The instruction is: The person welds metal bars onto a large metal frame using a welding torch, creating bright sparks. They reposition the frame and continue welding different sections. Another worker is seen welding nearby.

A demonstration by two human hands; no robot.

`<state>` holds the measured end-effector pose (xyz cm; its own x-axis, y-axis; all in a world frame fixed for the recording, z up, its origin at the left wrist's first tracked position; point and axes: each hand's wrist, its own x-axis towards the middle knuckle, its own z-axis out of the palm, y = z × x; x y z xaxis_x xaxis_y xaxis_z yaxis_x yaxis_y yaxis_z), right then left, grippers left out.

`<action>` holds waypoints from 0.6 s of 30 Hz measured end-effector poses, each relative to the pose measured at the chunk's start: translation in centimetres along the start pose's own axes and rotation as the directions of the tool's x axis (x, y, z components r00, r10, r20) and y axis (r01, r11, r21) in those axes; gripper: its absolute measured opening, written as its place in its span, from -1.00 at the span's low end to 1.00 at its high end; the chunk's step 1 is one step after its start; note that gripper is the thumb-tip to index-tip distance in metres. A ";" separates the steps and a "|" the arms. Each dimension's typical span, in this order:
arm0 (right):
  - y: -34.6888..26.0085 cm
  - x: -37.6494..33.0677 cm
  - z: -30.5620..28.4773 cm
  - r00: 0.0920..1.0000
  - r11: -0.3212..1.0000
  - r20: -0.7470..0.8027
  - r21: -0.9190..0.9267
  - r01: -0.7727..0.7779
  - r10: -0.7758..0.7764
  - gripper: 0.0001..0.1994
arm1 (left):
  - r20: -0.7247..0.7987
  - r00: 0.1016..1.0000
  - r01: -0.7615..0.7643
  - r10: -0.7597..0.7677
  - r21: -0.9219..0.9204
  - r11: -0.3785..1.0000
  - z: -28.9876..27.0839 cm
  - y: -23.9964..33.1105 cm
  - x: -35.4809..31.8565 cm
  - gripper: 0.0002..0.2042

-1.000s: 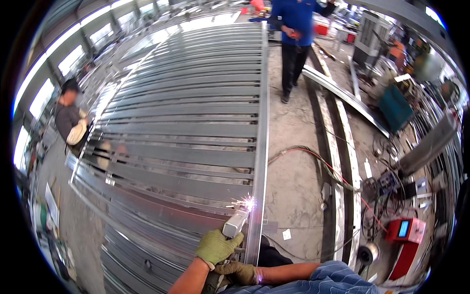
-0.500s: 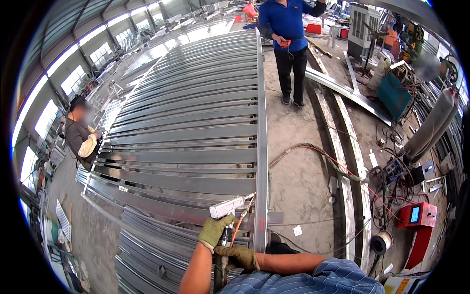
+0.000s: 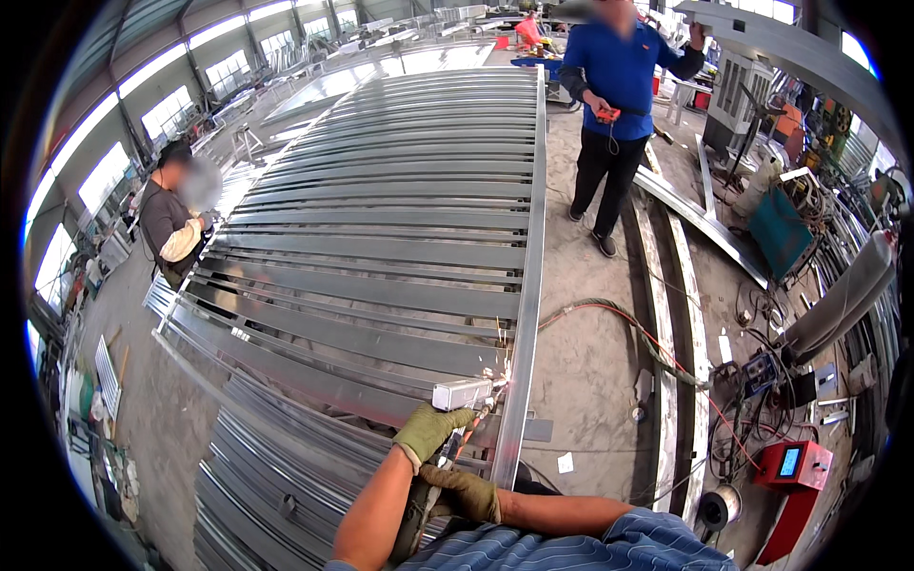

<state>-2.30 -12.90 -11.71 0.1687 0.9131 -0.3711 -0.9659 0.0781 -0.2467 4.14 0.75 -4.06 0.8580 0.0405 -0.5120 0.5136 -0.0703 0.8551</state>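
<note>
My left hand, in a green glove, is wrapped round a handheld welding gun with a silver, box-shaped body and an orange line along it. My right hand, in a darker glove, is closed round the gun's lower part close to my body; its grip is partly hidden. The gun's tip meets a joint between a crosswise slat and the long metal side rail, and sparks fly up there. Many parallel metal slats run leftward from the rail, forming a large frame.
Metal profiles lie stacked at lower left. A person in dark clothing works at the frame's left edge; another in a blue shirt stands beyond the rail holding a red device. Cables, a wire spool and a red machine are at right.
Sparks have appeared at the gun's tip, where none showed before. My view has shifted slightly; the person in blue has stepped and now stands with feet apart.
</note>
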 end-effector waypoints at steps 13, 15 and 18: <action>4.0 -1.3 -0.1 0.969 0.687 0.204 -0.684 0.244 -0.141 -0.78 | -0.053 0.804 -0.535 0.592 0.369 0.760 -0.3 -0.4 -13.1 -0.40; 5.1 -0.9 -0.3 0.867 0.508 0.419 -0.702 0.498 -0.271 -0.76 | -0.026 0.743 -0.596 0.669 0.431 0.678 -0.3 -1.3 -15.4 -0.36; 5.2 -2.1 1.2 0.914 0.423 0.338 -0.811 0.403 -0.222 -0.68 | -0.105 0.911 -0.386 0.399 0.124 0.914 -0.1 -9.1 -16.4 -0.25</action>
<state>-7.90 -13.93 -11.18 0.3025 0.9530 0.0186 -0.1815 0.0767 -0.9804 -14.61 0.80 -3.45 0.9867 0.1131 -0.1170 0.1383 -0.2038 0.9692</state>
